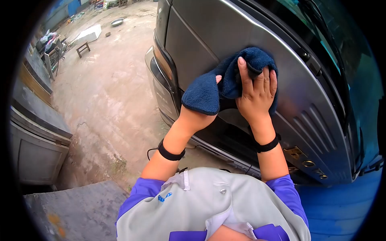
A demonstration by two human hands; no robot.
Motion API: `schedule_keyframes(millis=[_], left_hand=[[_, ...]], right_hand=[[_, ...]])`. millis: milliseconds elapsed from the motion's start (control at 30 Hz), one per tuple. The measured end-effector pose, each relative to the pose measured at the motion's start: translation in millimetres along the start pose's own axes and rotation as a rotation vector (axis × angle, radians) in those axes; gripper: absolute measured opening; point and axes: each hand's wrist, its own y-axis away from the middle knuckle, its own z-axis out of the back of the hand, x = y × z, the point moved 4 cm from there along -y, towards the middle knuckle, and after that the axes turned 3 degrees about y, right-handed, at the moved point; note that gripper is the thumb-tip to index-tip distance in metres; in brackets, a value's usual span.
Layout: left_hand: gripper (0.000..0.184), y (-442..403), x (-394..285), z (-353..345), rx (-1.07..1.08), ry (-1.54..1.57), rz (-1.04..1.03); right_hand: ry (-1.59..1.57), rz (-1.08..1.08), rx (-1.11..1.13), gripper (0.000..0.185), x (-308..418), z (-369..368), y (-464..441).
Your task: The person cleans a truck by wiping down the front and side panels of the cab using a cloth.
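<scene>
A dark blue cloth (231,76) lies bunched against the grey front panel of a vehicle (193,36). My right hand (257,90) presses on the cloth's right part, its fingers spread over the fabric. Further left, a flap of the same cloth covers most of my left hand (201,116); only a fingertip and the lower part of the hand show, so its grip is hidden. Black bands circle both wrists. Gold letters (308,164) sit on the panel to the right of my right wrist.
The windshield (350,32) and a wiper are at the upper right. Below the vehicle's right end is a blue surface (337,205). At left stand a grey cabinet (36,152), a small wooden stool (83,49) and a white slab (89,33) on concrete ground.
</scene>
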Motion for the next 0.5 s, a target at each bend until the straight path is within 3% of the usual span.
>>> schedule_keyframes(millis=[133, 167, 233, 267, 367, 400, 500], left_hand=[[0.068, 19.3, 39.2, 30.4, 0.043, 0.114, 0.331], [0.074, 23.4, 41.0, 33.1, 0.000, 0.057, 0.304], [0.079, 31.9, 51.3, 40.4, 0.207, 0.216, 0.554], [0.067, 41.2, 56.6, 46.3, 0.388, 0.108, 0.761], [0.045, 70.5, 70.4, 57.3, 0.632, -0.107, 0.670], [0.030, 74.5, 68.5, 63.4, 0.693, -0.154, 0.713], [0.027, 78.1, 65.4, 81.0, 0.904, -0.313, 0.805]], right_hand=[[-0.338, 0.058, 0.083, 0.051, 31.1, -11.3, 27.4], [-0.377, 0.076, 0.102, 0.044, 43.1, -15.4, 30.6], [-0.488, 0.047, 0.138, 0.033, 66.8, -20.0, 32.0], [-0.544, 0.021, 0.191, 0.034, 74.5, -25.4, 35.0], [-0.658, -0.108, 0.437, 0.038, 89.9, -34.6, 44.1], [-0.687, -0.156, 0.531, 0.040, 94.5, -37.3, 46.7], [-0.825, -0.183, 0.515, 0.041, 105.0, -38.8, 54.2]])
